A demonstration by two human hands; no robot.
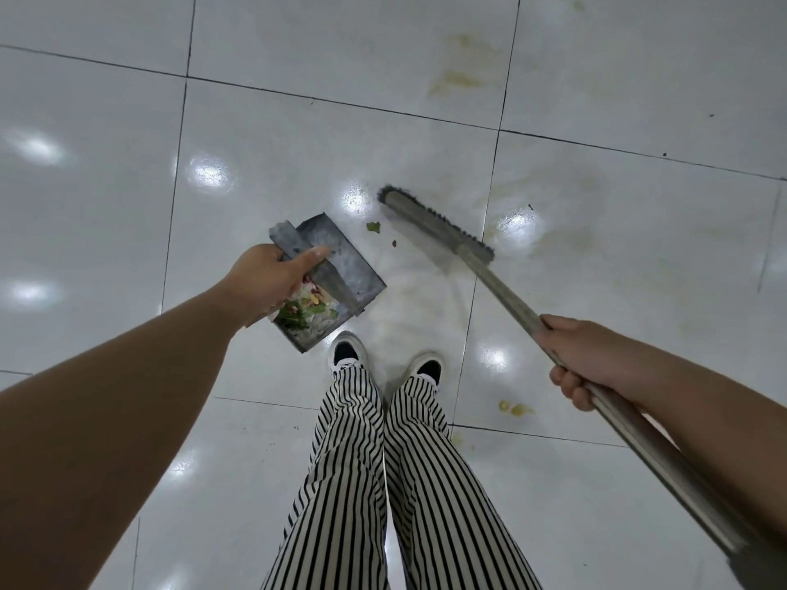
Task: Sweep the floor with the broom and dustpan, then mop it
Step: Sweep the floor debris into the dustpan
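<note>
Glossy white tiled floor, stained

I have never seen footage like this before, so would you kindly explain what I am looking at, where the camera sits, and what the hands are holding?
There is no machine here. The one picture comes from a wide-angle camera worn on a person's head, looking down, so you see their own arms, striped trousers and shoes.

The left hand grips the handle of a grey metal dustpan, which already holds food scraps: green leaves with pale and yellow bits. The right hand grips the long handle of a broom, whose bristle head is out in front on the glossy white tiled floor.

A green scrap and a small reddish bit lie on the tiles between pan and broom head. Yellowish stains mark the tiles farther off, and a yellow blob sits near the person's right foot. No mop is in view.
</note>
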